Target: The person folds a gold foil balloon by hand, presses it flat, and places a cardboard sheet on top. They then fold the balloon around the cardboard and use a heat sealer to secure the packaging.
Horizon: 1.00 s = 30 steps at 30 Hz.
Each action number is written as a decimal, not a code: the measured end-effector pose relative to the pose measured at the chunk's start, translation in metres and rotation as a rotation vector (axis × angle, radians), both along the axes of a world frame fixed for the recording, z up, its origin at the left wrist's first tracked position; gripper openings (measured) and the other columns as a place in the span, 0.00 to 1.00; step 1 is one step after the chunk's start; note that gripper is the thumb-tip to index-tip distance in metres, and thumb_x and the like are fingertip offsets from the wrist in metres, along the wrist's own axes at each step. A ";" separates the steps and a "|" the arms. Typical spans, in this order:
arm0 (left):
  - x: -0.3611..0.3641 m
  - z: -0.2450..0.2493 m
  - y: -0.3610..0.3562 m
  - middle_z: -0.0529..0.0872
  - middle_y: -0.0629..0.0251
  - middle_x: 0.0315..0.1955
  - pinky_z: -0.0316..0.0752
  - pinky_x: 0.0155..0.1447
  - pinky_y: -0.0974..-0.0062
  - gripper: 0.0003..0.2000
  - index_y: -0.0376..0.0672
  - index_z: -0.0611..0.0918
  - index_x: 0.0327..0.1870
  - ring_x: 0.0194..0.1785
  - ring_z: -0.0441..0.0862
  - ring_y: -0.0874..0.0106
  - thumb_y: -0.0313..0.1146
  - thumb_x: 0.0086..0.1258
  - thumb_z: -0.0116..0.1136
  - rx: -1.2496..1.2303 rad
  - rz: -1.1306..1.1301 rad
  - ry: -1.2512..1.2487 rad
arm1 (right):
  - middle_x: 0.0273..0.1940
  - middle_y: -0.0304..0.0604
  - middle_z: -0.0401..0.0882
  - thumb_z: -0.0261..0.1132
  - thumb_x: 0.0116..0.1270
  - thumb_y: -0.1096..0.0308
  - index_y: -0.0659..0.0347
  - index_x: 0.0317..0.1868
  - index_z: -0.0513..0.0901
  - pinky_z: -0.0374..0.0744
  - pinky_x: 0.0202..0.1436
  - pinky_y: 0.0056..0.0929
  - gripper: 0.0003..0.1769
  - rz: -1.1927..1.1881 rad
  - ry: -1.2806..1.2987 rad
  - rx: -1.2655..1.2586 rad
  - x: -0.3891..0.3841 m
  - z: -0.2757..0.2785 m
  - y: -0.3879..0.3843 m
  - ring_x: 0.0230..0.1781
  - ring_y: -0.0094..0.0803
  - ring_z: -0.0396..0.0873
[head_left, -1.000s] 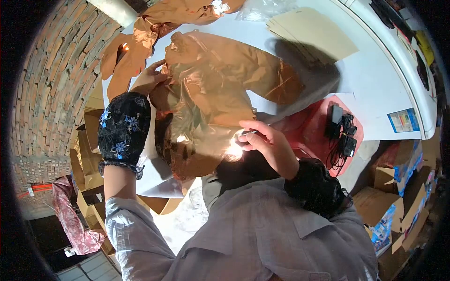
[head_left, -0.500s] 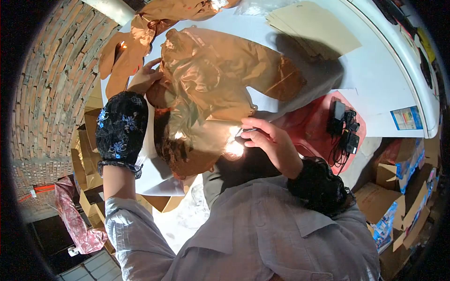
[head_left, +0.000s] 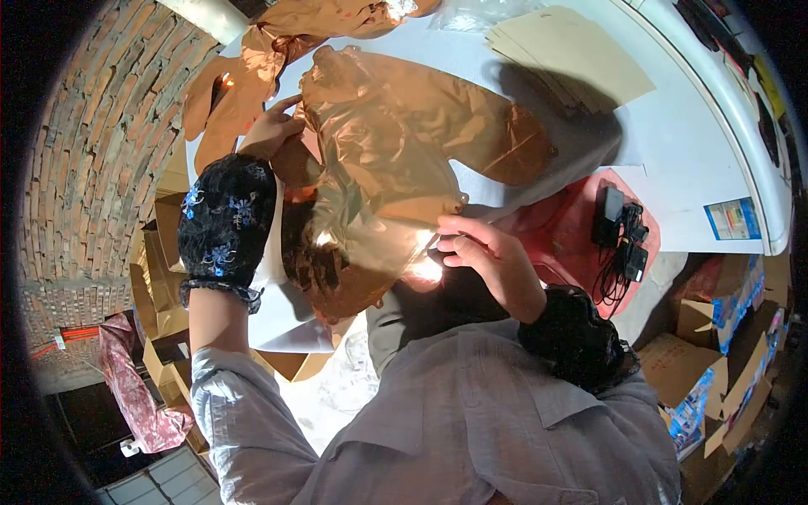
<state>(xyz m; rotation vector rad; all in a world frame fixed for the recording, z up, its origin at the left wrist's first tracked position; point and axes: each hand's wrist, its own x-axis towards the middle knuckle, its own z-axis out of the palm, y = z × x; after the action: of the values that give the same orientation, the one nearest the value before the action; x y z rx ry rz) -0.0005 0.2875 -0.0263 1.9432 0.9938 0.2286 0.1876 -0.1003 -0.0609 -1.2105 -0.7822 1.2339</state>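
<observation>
A large, crinkled copper-coloured foil sheet (head_left: 379,143) with rounded lobes lies over the near part of the white table and hangs past its edge. At its upper left edge, my left hand (head_left: 273,130) has its fingers on the foil; the fingertips are partly hidden. Near the foil's lower right edge is my right hand (head_left: 484,252), with fingers bent together around something small that I cannot make out. Bright light reflects off the foil beside it. More copper foil (head_left: 286,46) lies at the table's far left.
Flat beige sheets (head_left: 572,59) lie on the white table (head_left: 682,160), near clear plastic (head_left: 488,13). Black adapters with cables (head_left: 623,236) rest on a red stool (head_left: 560,227). Cardboard boxes (head_left: 682,362) stand at the right, others at the left by a brick wall (head_left: 101,160).
My left hand has shifted slightly up and right along the foil's edge, where the foil now folds. A thin dark tool seen earlier at my right fingertips is now barely visible.
</observation>
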 end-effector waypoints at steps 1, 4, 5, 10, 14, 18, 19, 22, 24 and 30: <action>0.001 0.000 0.000 0.85 0.64 0.33 0.73 0.40 0.81 0.30 0.38 0.69 0.70 0.34 0.79 0.79 0.27 0.66 0.62 0.010 0.008 0.004 | 0.53 0.50 0.82 0.55 0.74 0.66 0.70 0.60 0.76 0.79 0.55 0.26 0.20 0.003 -0.018 0.014 0.000 -0.001 0.000 0.52 0.31 0.82; 0.004 0.002 -0.002 0.84 0.65 0.32 0.73 0.41 0.80 0.29 0.40 0.69 0.70 0.35 0.79 0.78 0.27 0.67 0.62 0.033 0.015 0.026 | 0.54 0.50 0.81 0.55 0.74 0.65 0.70 0.60 0.76 0.80 0.55 0.26 0.20 -0.002 0.029 -0.010 0.000 0.002 0.000 0.52 0.31 0.82; 0.005 0.003 -0.003 0.84 0.65 0.33 0.74 0.43 0.79 0.28 0.43 0.70 0.70 0.37 0.80 0.76 0.28 0.68 0.61 0.036 0.007 0.039 | 0.54 0.50 0.81 0.55 0.74 0.65 0.70 0.60 0.76 0.80 0.55 0.26 0.20 -0.006 0.031 -0.013 0.000 0.004 0.000 0.52 0.31 0.82; 0.005 -0.001 0.002 0.83 0.65 0.33 0.77 0.45 0.76 0.27 0.45 0.71 0.70 0.38 0.81 0.75 0.29 0.70 0.61 0.032 0.031 0.072 | 0.54 0.51 0.79 0.54 0.74 0.66 0.71 0.59 0.76 0.81 0.54 0.26 0.20 -0.017 0.052 -0.027 0.001 0.006 0.000 0.52 0.32 0.82; 0.009 0.001 -0.005 0.83 0.66 0.31 0.75 0.41 0.80 0.29 0.41 0.69 0.71 0.35 0.80 0.77 0.26 0.68 0.61 0.007 0.052 0.018 | 0.55 0.51 0.79 0.54 0.75 0.66 0.71 0.59 0.75 0.81 0.54 0.26 0.20 -0.028 0.050 -0.029 0.002 0.008 0.002 0.53 0.32 0.82; 0.010 0.006 -0.007 0.83 0.66 0.31 0.74 0.40 0.81 0.30 0.39 0.68 0.71 0.34 0.79 0.78 0.26 0.67 0.61 -0.025 0.068 0.013 | 0.56 0.52 0.79 0.54 0.75 0.66 0.72 0.60 0.75 0.81 0.54 0.26 0.20 -0.019 0.069 -0.053 0.004 0.008 0.004 0.55 0.33 0.82; 0.010 0.006 -0.008 0.83 0.66 0.32 0.74 0.41 0.81 0.30 0.39 0.68 0.71 0.35 0.79 0.78 0.26 0.67 0.61 -0.021 0.067 0.022 | 0.56 0.52 0.79 0.54 0.75 0.66 0.72 0.60 0.75 0.81 0.54 0.26 0.20 -0.017 0.077 -0.055 0.005 0.008 0.005 0.55 0.33 0.82; 0.010 0.009 -0.009 0.84 0.65 0.33 0.74 0.42 0.81 0.29 0.40 0.69 0.71 0.36 0.80 0.78 0.26 0.67 0.61 0.011 0.063 0.049 | 0.56 0.52 0.79 0.54 0.75 0.67 0.72 0.60 0.75 0.81 0.55 0.26 0.20 -0.035 0.067 -0.028 0.004 0.009 0.005 0.55 0.33 0.82; 0.010 0.009 -0.009 0.84 0.63 0.34 0.74 0.42 0.81 0.29 0.40 0.70 0.71 0.37 0.80 0.77 0.26 0.67 0.61 0.051 0.060 0.069 | 0.56 0.51 0.79 0.54 0.75 0.67 0.71 0.60 0.74 0.81 0.55 0.26 0.20 -0.029 0.052 -0.027 0.005 0.008 0.005 0.55 0.33 0.82; 0.007 0.002 -0.002 0.86 0.61 0.36 0.75 0.43 0.80 0.29 0.40 0.69 0.71 0.39 0.82 0.75 0.26 0.67 0.61 -0.006 0.037 0.012 | 0.56 0.50 0.79 0.54 0.75 0.67 0.71 0.61 0.74 0.81 0.55 0.26 0.20 -0.024 0.051 -0.030 0.005 0.009 0.004 0.54 0.32 0.82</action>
<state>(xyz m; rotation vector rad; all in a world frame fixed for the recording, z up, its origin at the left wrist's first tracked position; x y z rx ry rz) 0.0061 0.2853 -0.0244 1.9242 1.0374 0.2352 0.1924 -0.0964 -0.0516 -1.2048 -0.7127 1.2558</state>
